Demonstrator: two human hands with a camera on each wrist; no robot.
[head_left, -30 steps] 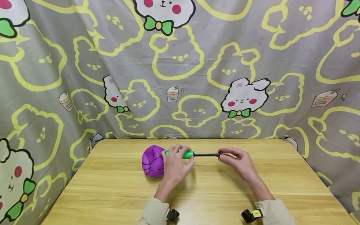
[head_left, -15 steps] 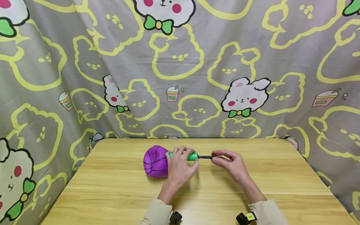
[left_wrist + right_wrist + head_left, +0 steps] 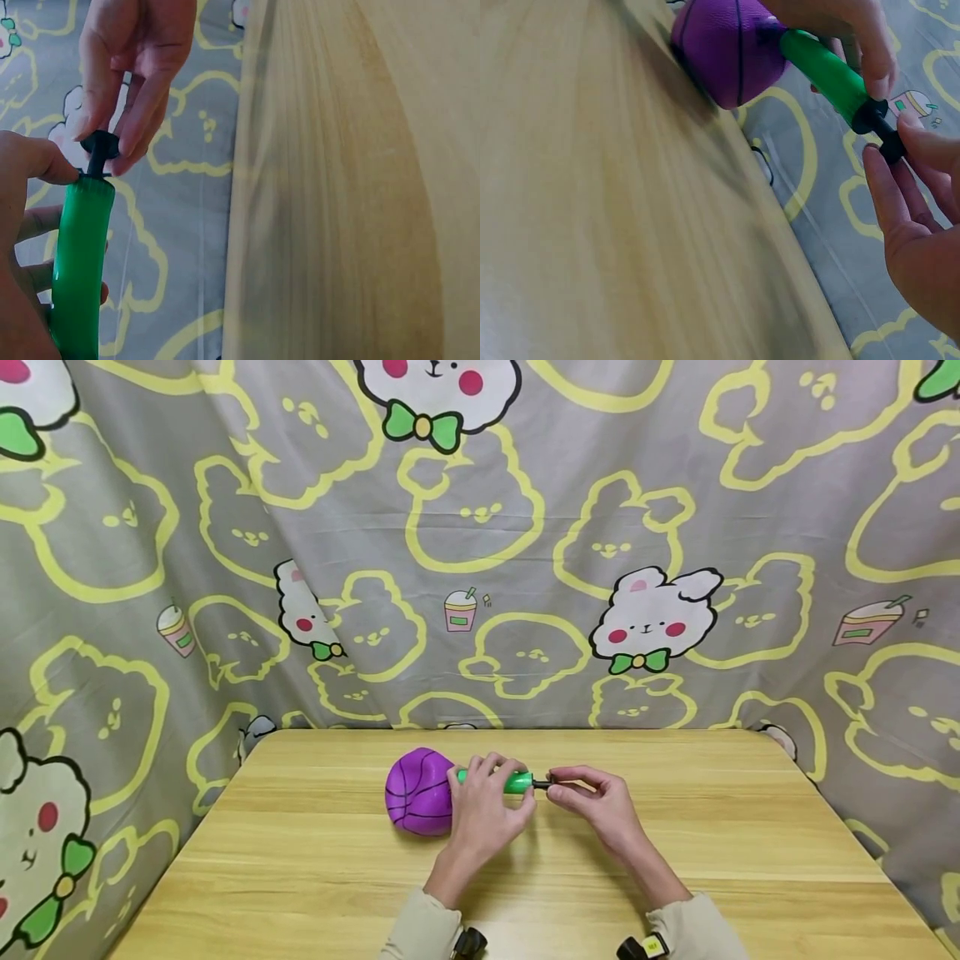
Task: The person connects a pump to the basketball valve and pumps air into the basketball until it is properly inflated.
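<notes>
A purple ball with black lines, dented in the head view, sits at the left end of a green hand pump. My left hand grips the pump's green barrel, its thumb by the black collar. The fingers of my right hand pinch the black handle at the end of the pump rod. Only a short length of rod shows between handle and barrel. In the right wrist view the barrel's far end meets the ball at a dark fitting.
Both hands work over a wooden table. A grey curtain with cartoon bears and rabbits hangs behind it and along both sides. Each wrist wears a small black camera on a strap.
My right hand has moved left, pushing the black rod most of the way into the green barrel. The ball, pump and left hand have shifted slightly right.
</notes>
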